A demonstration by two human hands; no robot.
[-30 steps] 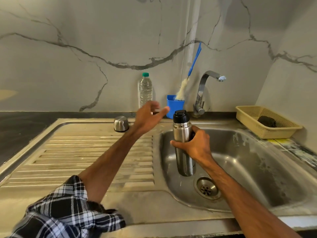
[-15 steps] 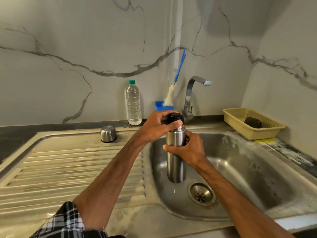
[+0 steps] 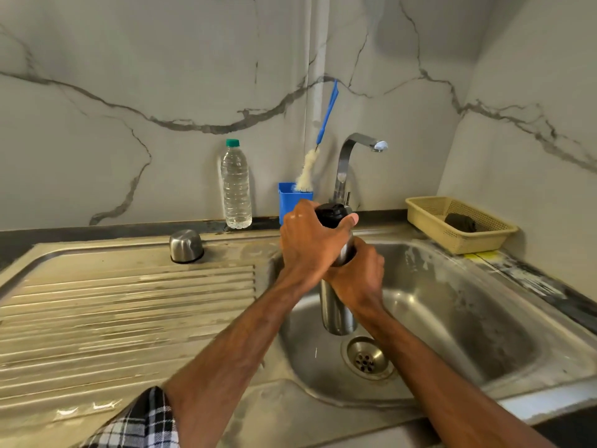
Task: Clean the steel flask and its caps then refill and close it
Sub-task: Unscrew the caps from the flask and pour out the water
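Observation:
The steel flask point(image 3: 336, 310) stands upright above the sink basin point(image 3: 452, 305), just over the drain. My right hand point(image 3: 358, 276) grips its body around the middle. My left hand point(image 3: 310, 242) wraps its fingers and thumb around the black inner cap point(image 3: 331, 213) on the flask's neck. The steel outer cap point(image 3: 185, 246) sits upside down on the drainboard, at the back, to the left of both hands.
A clear water bottle point(image 3: 235, 185) with a green lid stands against the wall. A blue cup point(image 3: 292, 200) holds a bottle brush point(image 3: 318, 147) beside the tap point(image 3: 352, 163). A yellow basket point(image 3: 458, 223) with a dark scrubber sits at the right. The ribbed drainboard point(image 3: 122, 315) lies left.
My left hand came from reaching back toward the wall onto the flask's black cap and now wraps it more fully. The right hand kept its grip on the flask.

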